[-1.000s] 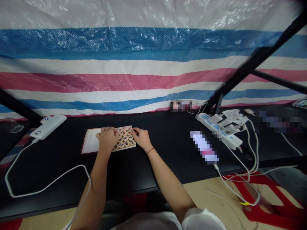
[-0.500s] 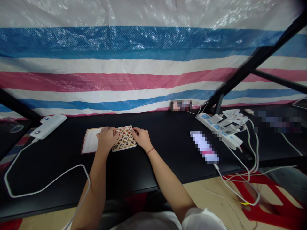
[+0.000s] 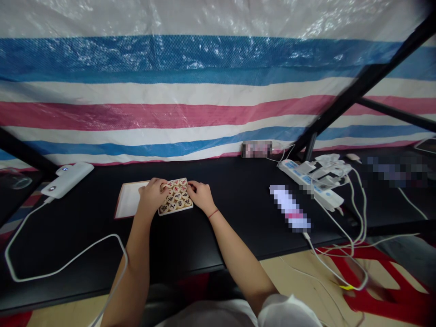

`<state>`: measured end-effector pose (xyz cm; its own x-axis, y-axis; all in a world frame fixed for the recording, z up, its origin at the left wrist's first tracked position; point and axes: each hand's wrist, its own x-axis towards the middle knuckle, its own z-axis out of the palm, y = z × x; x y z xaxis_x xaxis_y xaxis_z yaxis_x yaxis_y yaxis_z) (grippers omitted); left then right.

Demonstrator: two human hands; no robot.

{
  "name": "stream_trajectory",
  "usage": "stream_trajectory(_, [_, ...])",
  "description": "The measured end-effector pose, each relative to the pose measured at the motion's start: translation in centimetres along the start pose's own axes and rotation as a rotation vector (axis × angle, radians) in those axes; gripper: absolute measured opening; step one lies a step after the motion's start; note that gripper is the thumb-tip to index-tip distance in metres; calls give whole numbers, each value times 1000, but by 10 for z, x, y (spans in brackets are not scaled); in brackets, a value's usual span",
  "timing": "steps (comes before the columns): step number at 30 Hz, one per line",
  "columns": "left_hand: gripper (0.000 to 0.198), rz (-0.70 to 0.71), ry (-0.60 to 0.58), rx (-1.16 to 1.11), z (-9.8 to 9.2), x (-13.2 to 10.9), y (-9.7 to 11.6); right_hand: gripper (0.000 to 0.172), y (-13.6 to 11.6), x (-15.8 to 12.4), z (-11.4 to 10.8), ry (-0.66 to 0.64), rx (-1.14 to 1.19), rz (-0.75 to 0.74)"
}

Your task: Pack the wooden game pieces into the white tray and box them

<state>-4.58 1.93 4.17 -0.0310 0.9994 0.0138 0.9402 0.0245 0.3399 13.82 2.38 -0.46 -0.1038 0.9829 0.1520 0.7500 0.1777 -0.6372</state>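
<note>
A flat white tray [image 3: 128,200] with a red rim lies on the black table [image 3: 85,236]. Its right half is packed with several round wooden chess pieces [image 3: 177,200] marked in red and black. My left hand [image 3: 151,196] rests over the left side of the pieces, fingers curled down onto them. My right hand [image 3: 202,196] sits against the tray's right edge, fingers bent, with the fingertips at the top right corner of the block of pieces. A red string circles my right wrist.
A white power bank [image 3: 67,178] with a looping white cable [image 3: 61,268] lies at the left. A white power strip [image 3: 311,184] with plugs and cords sits at the right. A striped tarp [image 3: 190,91] hangs behind, and a red stool [image 3: 384,290] stands below right.
Both hands stay on the tray and pieces. The left fingers shift slightly toward the top of the block, and the view drifts a little.
</note>
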Motion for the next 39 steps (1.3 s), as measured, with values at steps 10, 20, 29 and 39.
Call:
stream_trajectory(10, [28, 153, 266, -257, 8, 7, -15, 23, -1, -1, 0, 51, 46, -20])
stream_trajectory(20, [22, 249, 230, -740, 22, -6, 20, 31, -19, -12, -2, 223, 113, -332])
stream_trajectory(29, [34, 59, 98, -1064, 29, -5, 22, 32, -21, -14, 5, 289, 227, -377])
stream_trajectory(39, [32, 68, 17, -929, 23, -8, 23, 28, -22, -14, 4, 315, 265, -367])
